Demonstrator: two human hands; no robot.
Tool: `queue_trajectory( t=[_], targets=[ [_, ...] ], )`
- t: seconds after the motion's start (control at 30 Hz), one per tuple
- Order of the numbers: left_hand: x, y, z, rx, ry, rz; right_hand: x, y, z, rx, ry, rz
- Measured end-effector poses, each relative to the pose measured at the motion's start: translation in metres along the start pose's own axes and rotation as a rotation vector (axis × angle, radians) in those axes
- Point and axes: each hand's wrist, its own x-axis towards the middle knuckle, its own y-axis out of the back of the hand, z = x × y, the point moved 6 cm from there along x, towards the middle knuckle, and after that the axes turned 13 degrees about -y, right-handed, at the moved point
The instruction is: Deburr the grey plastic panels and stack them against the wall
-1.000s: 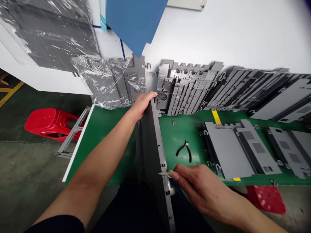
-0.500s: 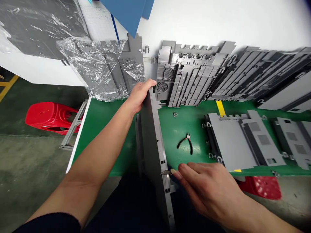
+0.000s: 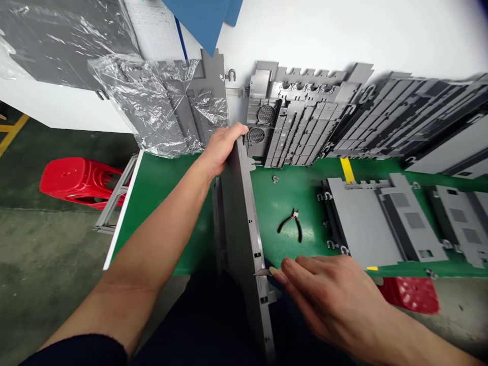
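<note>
Your left hand (image 3: 223, 150) grips the top of the grey panel (image 3: 242, 229), standing across the counter's (image 3: 274, 223) near edge; your right hand (image 3: 335, 300), half-closed, pinches a small sliver (image 3: 263, 272) at the panel's side.

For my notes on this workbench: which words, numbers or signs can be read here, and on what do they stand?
None can be read.
The white sheet above the plastic-wrapped grey panel shows faint printed rows, too small to read.
</note>
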Motion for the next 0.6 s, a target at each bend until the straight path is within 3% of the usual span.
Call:
queue_trajectory(
  t=[0.27,0.6],
  targets=[
    [-0.0013,-0.009,0.0062,0.062,-0.063,-0.063,-0.0001,0.0026,-0.0004,0.001,0.004,-0.005],
    [-0.0003,-0.0043,-0.0024,-0.015,0.038,0.014,-0.0055,-0.0008,0.0025,0.032,-0.011,-0.034]
  ],
)
